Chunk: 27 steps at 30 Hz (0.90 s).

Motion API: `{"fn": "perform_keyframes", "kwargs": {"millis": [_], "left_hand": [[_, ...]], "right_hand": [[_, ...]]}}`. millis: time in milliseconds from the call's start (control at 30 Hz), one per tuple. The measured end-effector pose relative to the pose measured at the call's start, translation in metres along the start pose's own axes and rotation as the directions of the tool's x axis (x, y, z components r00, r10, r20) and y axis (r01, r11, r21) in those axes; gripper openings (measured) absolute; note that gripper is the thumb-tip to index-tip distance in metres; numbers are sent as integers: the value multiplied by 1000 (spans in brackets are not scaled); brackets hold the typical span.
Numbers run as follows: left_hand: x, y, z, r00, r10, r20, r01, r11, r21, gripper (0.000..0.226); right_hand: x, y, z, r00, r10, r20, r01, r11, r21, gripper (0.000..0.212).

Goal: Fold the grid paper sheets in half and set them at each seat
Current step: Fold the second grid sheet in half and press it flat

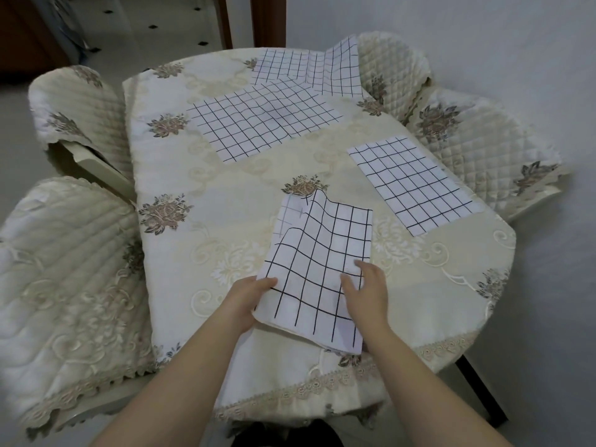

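A grid sheet (317, 253) lies folded over on the near part of the table, its upper layer bulging up at the far end. My left hand (246, 298) pinches its near left edge, thumb on top. My right hand (367, 291) presses flat on the sheet's near right part with straight fingers. A folded grid sheet (414, 183) lies flat at the right side of the table. A larger unfolded grid sheet (261, 119) lies in the middle far part. Another grid sheet (309, 67) lies at the far edge, one corner bent up against a chair.
The table wears a cream floral tablecloth (200, 175) with a lace hem. Quilted chair covers stand at the left (74, 104), near left (64, 269), far right (393, 59) and right (477, 150). A dark table leg (480, 391) shows at the lower right.
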State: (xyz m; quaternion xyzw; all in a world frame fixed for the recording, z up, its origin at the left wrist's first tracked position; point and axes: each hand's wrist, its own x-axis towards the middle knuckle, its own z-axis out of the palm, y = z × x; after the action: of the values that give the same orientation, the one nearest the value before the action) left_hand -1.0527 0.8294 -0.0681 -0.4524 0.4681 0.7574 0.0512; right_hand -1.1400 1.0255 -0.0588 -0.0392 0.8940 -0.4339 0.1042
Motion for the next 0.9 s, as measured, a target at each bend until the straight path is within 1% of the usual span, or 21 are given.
{"fn": "perform_keyframes", "kwargs": {"millis": [67,133,233,300,400,433,500,533,567,600,633,667,733,800,867,900], "left_hand": [[2,3,-4,999,-13,32,12,1000,9,28],[5,8,-6,999,-15,53,13,999,31,27],[12,19,-6,999,-9,32,7,998,58,28],[18,26,-3,1000,-4,-7,5,997,83,31],[29,36,5,997,9,-71,0,993,120,26],[32,39,8,996,17,-85,-6,992,125,23],[38,44,14,992,41,-120,-25,990,136,15],[41,46,16,989,52,-140,-32,989,141,13],[45,47,17,985,64,-158,-40,988,149,13],[47,47,19,983,73,-170,-46,986,161,15],[50,47,20,980,82,-180,-52,985,167,17],[53,46,20,978,93,-187,-61,984,170,19],[55,45,21,972,99,-212,-63,983,173,21],[58,42,19,968,95,-232,-59,986,156,19],[57,41,16,966,86,-243,-64,993,100,15],[54,41,14,964,80,-252,-65,996,68,17]], "right_hand": [[16,7,-11,988,151,-19,-150,988,32,49],[29,11,-18,960,280,-2,-278,957,87,54],[43,14,-20,929,369,22,-369,924,101,58],[49,12,-21,918,396,28,-397,914,90,59],[56,11,-22,889,454,62,-459,883,100,54],[58,11,-21,879,471,80,-477,873,104,48],[62,14,-18,866,490,103,-500,855,136,25],[64,16,-17,863,494,108,-506,848,158,25],[65,18,-16,859,500,111,-512,841,174,35],[65,18,-15,857,502,117,-516,837,184,40],[66,19,-15,855,503,122,-518,832,199,40],[68,20,-15,854,504,131,-520,829,205,37],[70,19,-15,855,501,134,-518,826,219,20],[72,21,-14,865,492,102,-500,828,252,7],[74,19,-12,870,486,87,-490,828,273,7],[75,17,-11,873,480,89,-485,828,281,9]]}}
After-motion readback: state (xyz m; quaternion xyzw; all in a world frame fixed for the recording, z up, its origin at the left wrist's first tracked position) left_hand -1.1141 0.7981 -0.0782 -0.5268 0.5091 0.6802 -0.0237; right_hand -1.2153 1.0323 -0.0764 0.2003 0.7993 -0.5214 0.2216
